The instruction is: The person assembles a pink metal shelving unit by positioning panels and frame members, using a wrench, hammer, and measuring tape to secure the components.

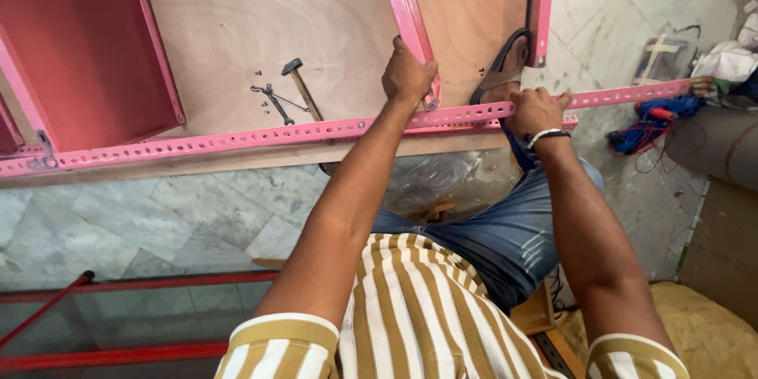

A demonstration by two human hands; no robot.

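A long pink slotted angle bar [237, 138] runs across the near edge of a plywood board [260, 24]. A pink crossbar [403, 0] meets it at a right angle. My left hand [408, 75] is wrapped around the crossbar's near end, just above the joint. My right hand [535, 109] grips the long bar to the right of the joint; a bead bracelet circles that wrist. Another pink upright [542, 4] stands farther right, with a sandalled foot [505, 71] beside it.
A hammer [302, 88] and pliers [272, 101] lie on the plywood left of my hands. A pink shelf panel [79, 39] sits at the far left. Red bars [118, 284] lie on the marble floor. Blue and red wire [647, 126] is coiled at the right.
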